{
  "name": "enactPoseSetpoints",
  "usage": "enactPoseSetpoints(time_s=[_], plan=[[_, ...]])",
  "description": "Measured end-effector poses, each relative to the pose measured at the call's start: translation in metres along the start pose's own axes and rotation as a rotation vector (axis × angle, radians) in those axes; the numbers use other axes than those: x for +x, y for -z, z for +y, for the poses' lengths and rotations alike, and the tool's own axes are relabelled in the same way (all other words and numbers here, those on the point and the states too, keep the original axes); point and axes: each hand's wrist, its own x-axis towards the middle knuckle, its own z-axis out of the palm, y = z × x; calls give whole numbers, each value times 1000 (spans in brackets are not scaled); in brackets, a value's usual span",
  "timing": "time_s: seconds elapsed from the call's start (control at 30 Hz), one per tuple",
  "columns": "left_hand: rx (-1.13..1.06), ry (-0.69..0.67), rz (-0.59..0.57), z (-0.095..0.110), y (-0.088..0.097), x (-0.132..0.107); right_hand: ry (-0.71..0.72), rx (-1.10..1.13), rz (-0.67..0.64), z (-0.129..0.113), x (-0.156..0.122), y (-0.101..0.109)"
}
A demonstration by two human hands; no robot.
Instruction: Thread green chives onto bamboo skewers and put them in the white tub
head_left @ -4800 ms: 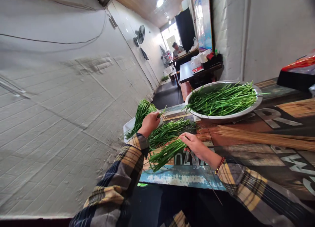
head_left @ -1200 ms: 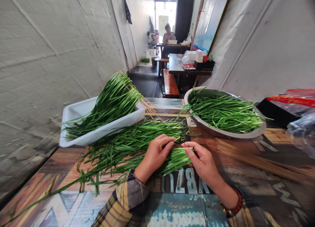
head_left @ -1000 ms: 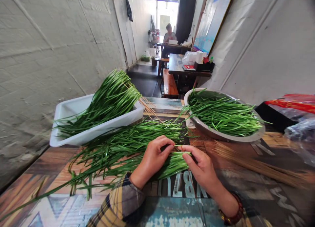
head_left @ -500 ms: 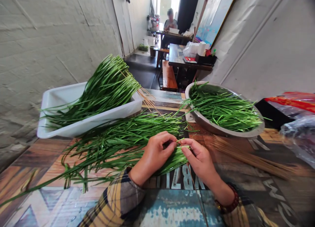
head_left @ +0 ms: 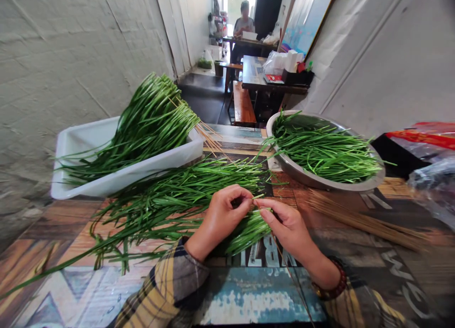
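My left hand (head_left: 227,212) is closed in a pinch on the pale end of a green garlic chive stalk (head_left: 259,196). My right hand (head_left: 289,226) meets it fingertip to fingertip, closed around the upper part of a thin bamboo skewer (head_left: 296,283) that slants down toward the table's near edge. A row of chives (head_left: 249,233) lies under both hands, their cut ends gathered by my right thumb; the skewer's tip is hidden by the fingers. Just beyond my hands spreads a loose pile of chives (head_left: 188,183) on the patterned table (head_left: 142,290).
At left, a white plastic tub (head_left: 88,195) holds skewered chives (head_left: 152,119). A metal bowl (head_left: 330,185) of chives stands at right, with loose bamboo skewers (head_left: 366,221) before it and plastic bags (head_left: 435,181) beyond. A person (head_left: 244,24) sits at a far table.
The view has shifted slightly. My fingertips have drawn closer together, and the chive end now sticks out past my left fingers. The right fingers lie straighter.
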Motion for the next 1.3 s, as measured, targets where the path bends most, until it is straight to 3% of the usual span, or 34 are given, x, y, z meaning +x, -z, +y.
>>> enactPoseSetpoints(time_s=[1.3], plan=[[9, -85, -24, -1, 0, -1, 16, -17, 21, 1, 1, 1]])
